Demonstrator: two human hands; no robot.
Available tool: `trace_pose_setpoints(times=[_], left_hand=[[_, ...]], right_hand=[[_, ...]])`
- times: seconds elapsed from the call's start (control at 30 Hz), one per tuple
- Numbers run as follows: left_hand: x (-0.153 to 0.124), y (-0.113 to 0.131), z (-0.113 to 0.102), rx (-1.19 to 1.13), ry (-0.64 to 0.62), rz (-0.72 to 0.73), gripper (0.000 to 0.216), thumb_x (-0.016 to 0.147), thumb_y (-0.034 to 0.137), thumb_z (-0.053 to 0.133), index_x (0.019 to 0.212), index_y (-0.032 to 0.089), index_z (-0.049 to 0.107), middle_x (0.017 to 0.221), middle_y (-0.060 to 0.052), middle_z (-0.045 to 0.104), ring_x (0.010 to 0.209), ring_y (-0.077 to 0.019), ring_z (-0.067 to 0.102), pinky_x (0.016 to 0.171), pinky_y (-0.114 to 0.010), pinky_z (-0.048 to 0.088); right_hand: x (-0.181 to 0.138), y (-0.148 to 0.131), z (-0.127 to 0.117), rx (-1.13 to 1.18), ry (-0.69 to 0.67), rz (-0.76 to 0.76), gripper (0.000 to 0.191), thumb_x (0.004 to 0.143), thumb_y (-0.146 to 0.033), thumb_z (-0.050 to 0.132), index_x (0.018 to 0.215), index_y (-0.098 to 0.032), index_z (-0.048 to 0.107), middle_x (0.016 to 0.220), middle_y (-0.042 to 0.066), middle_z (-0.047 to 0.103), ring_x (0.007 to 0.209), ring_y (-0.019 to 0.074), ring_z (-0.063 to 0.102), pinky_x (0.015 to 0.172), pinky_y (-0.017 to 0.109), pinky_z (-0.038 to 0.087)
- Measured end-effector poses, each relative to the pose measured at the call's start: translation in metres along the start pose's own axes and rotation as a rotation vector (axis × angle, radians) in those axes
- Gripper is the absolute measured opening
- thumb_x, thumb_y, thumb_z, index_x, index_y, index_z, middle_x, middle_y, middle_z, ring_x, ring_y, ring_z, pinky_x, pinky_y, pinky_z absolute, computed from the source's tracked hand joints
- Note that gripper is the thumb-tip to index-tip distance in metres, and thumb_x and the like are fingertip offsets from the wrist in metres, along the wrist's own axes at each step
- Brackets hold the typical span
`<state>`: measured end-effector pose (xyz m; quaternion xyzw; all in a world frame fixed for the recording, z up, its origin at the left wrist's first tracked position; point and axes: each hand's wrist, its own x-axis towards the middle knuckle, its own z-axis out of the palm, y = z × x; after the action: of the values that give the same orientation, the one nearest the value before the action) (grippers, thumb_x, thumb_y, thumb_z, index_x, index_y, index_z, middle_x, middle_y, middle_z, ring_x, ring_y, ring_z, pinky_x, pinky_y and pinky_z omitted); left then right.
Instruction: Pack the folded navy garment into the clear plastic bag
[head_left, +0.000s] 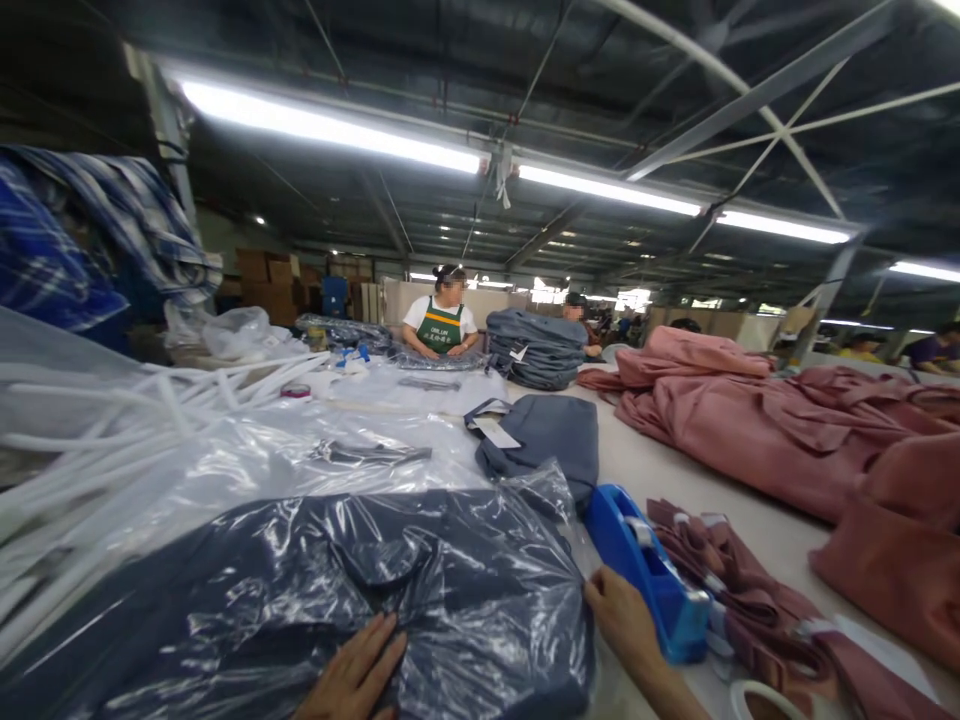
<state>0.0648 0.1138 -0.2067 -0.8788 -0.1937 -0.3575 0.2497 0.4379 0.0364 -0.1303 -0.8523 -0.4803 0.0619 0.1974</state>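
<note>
1. Presently, the left hand [352, 675] lies flat, fingers spread, on the bagged navy garment [315, 590] at the table's [772, 535] near edge.
2. The right hand [619, 620] rests at the bag's right side, touching the plastic; whether its fingers pinch it cannot be told.
3. A blue tape dispenser [645, 570] stands just beside that hand.
4. Pink garments [757, 420] are piled along the right side.
</note>
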Motion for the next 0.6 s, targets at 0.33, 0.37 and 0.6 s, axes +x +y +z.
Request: trace_pose_setpoints(times=[0.33,0.37,0.6], left_hand=[[-0.005,0.003,-0.002,-0.064,-0.11,-0.082,0.048,0.092,0.032,0.04,0.139,0.022,0.044,0.136,-0.009,0.054,0.117,-0.0237,0.057,0.089,-0.031,0.055],[-0.003,0.003,-0.002,-0.096,-0.134,-0.094,0.047,0.091,0.032,0.043,0.136,0.021,0.048,0.134,-0.011,0.056,0.116,-0.025,0.057,0.089,-0.033,0.056],[0.065,0.024,-0.026,-0.127,-0.552,-0.357,0.022,0.087,0.019,0.048,0.088,0.018,0.07,0.115,-0.017,0.064,0.108,-0.0336,0.061,0.085,-0.052,0.053]], right_hand=[[-0.008,-0.01,0.0,-0.163,-0.014,0.032,0.022,0.095,-0.015,0.036,0.086,-0.015,0.056,0.09,0.01,0.067,0.088,0.022,0.065,0.07,0.029,0.039],[-0.008,-0.011,0.0,-0.165,-0.021,0.031,0.022,0.095,-0.016,0.035,0.087,-0.015,0.056,0.091,0.01,0.067,0.089,0.0218,0.065,0.07,0.029,0.039],[-0.009,-0.014,-0.002,-0.178,-0.034,0.053,0.022,0.096,-0.017,0.035,0.09,-0.016,0.055,0.094,0.011,0.068,0.088,0.0234,0.066,0.068,0.03,0.038]])
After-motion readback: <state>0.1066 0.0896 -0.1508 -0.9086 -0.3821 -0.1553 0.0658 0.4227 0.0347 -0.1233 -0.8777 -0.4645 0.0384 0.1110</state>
